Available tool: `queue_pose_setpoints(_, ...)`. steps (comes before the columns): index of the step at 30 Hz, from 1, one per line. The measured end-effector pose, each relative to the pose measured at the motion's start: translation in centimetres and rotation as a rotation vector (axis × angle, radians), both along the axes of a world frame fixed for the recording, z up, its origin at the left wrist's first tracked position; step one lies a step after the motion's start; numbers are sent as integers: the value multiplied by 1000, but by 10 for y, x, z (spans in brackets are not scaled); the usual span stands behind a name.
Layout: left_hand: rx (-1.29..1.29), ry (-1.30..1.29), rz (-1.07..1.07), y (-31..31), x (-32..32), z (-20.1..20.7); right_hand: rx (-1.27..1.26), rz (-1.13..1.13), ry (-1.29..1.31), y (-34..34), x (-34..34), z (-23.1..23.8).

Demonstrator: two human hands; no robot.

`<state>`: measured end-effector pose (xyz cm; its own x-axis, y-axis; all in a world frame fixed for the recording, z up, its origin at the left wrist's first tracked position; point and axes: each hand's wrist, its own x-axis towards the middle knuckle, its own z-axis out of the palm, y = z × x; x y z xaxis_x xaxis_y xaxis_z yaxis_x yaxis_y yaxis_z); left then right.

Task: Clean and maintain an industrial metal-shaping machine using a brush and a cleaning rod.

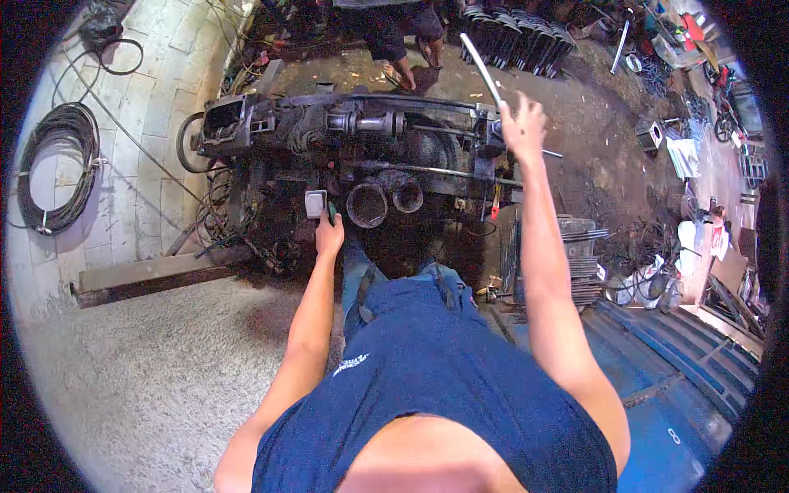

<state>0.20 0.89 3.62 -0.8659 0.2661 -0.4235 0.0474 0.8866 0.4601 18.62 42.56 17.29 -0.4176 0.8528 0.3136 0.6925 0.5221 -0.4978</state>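
Along the near edge of the dark machine [304,135], the left hand [329,236] meets a dark green piece [332,211] beside a white box [316,204]; its grip is unclear. Over the right end, the right hand [524,127], some fingers raised, meets a pale rod [481,67] slanting past the far edge; I cannot tell whether it grasps. A full wrap would probably steady the rod best.

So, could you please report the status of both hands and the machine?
Left hand at white square piece, hold unclear. Right hand at end of pale bar, partly open. Dark machine ahead; another person's feet beyond it.
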Motion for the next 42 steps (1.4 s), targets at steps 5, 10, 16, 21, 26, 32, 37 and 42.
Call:
queue_pose_setpoints(5, 44, 72, -24, -16, 5, -29, -26, 54, -170, 3, -5, -36)
queue_pose_setpoints(10, -54, 53, -82, -4, 5, -31, 177, 44, -16, -6, 3, -25)
queue_pose_setpoints(16, -16, 83, -107, -24, -5, -51, -123, 432, 211, -121, 24, -64)
queue_pose_setpoints(21, 110, 43, -264, -39, -11, -51, -425, -371, -9, -154, 90, -183)
queue_pose_setpoints(26, 129, -90, -227, -26, 1, -23, -699, -677, -62, -111, 108, -227)
queue_pose_setpoints(32, 110, 4, -317, -25, 0, -18, -815, -523, -53, -102, 95, -224)
queue_pose_setpoints(37, 201, 30, -251, -53, -10, -51, -834, -498, 103, -129, 91, -175)
queue_pose_setpoints(42, 192, 186, -364, -33, 0, -32, -877, -570, -51, -169, 117, -172)
